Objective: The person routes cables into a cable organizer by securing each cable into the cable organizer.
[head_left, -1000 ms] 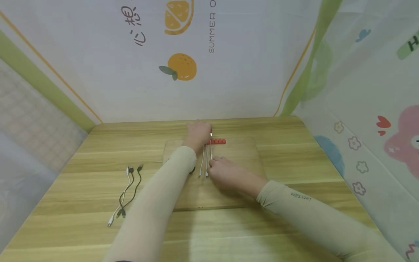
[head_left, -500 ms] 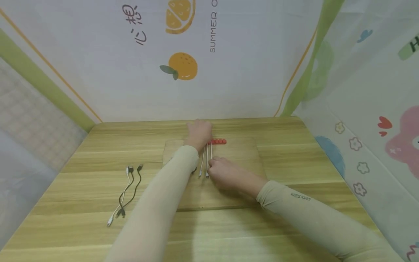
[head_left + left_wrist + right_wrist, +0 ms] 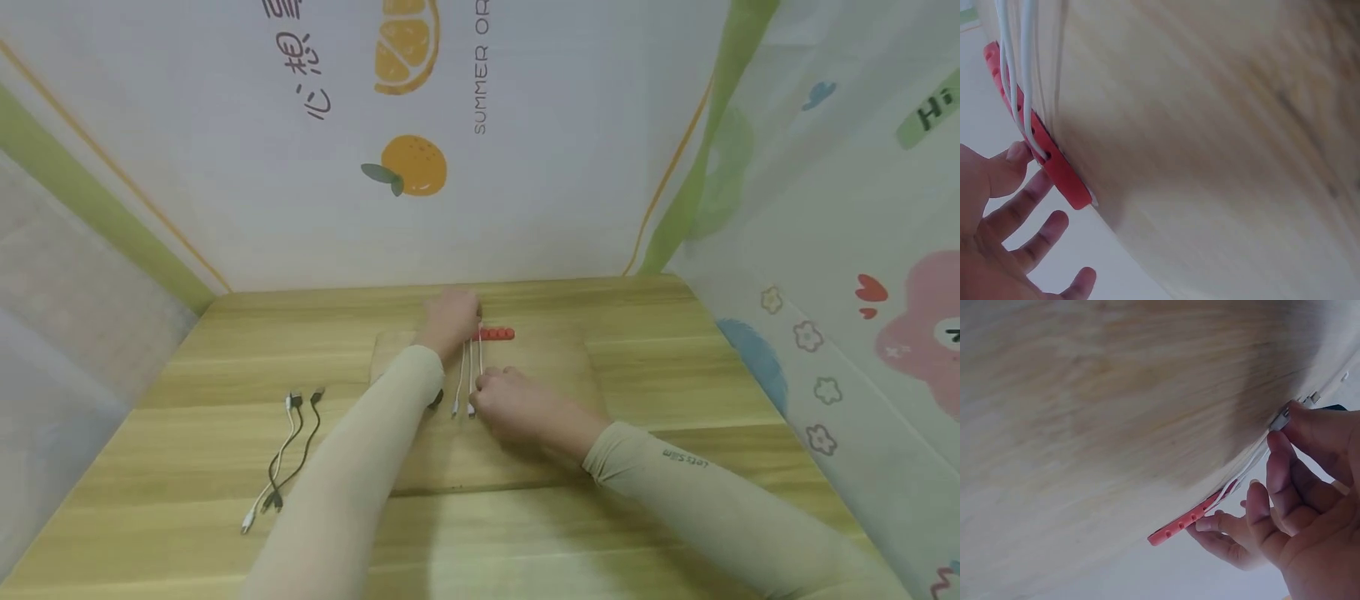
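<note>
A red cable holder (image 3: 498,333) with slots lies near the far edge of a wooden board. White charging cables (image 3: 462,375) run from its slots toward the person. My left hand (image 3: 452,315) is at the holder's far side; thumb and forefinger pinch the far end of one white cable (image 3: 1029,87), their tips partly hidden by the holder. My right hand (image 3: 521,404) is on the near part of the board. Its thumb and forefinger pinch the pale connector (image 3: 1280,420) of that white cable, keeping it stretched toward the holder.
The thin wooden board (image 3: 517,467) rests on a wood-grain table (image 3: 172,467). Left of it lie a white cable (image 3: 281,458) and black cables (image 3: 311,433), crossing each other. A dark thing (image 3: 435,400) shows beside the left forearm. A printed curtain (image 3: 555,167) hangs behind.
The head view has tilted up slightly. My left hand shifts a little at the holder, and the metal cable end seen beside it earlier is now mostly covered. The right hand keeps its grip.
</note>
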`<state>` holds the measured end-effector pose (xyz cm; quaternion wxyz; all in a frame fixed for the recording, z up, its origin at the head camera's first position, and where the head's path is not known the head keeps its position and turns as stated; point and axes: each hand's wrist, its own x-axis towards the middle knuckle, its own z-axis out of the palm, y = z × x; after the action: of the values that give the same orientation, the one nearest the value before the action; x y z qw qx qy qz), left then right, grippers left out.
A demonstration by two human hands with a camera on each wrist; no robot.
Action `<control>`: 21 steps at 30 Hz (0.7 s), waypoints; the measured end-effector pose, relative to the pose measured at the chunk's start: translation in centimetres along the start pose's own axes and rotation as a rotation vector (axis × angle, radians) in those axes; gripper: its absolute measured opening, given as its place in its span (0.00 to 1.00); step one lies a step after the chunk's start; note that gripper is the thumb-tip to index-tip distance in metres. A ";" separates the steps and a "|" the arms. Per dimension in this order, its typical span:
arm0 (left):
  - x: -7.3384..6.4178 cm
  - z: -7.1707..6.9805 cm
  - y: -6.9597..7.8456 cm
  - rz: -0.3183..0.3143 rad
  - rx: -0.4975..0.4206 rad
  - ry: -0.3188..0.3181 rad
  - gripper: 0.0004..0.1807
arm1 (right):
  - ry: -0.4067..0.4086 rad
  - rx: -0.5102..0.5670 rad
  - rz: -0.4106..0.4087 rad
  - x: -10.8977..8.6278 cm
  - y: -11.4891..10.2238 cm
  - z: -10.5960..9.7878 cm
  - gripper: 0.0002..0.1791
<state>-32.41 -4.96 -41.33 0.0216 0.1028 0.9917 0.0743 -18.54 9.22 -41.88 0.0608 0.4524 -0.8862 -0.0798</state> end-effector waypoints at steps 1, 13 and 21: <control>-0.2 0.0 -0.2 -0.004 -0.013 -0.007 0.08 | -0.008 0.000 0.000 0.0 -0.1 0.0 0.05; -1.0 -1.4 -0.9 0.029 -0.048 -0.071 0.24 | -0.111 0.034 0.076 0.3 -0.1 -1.0 0.06; -2.2 -3.7 -1.9 0.079 -0.027 -0.084 0.21 | -0.133 0.052 0.094 0.6 -0.4 -1.7 0.09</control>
<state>-30.83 -7.78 -37.90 0.0616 0.1446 0.9840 0.0843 -18.27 8.40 -40.30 -0.0061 0.4055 -0.9102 -0.0835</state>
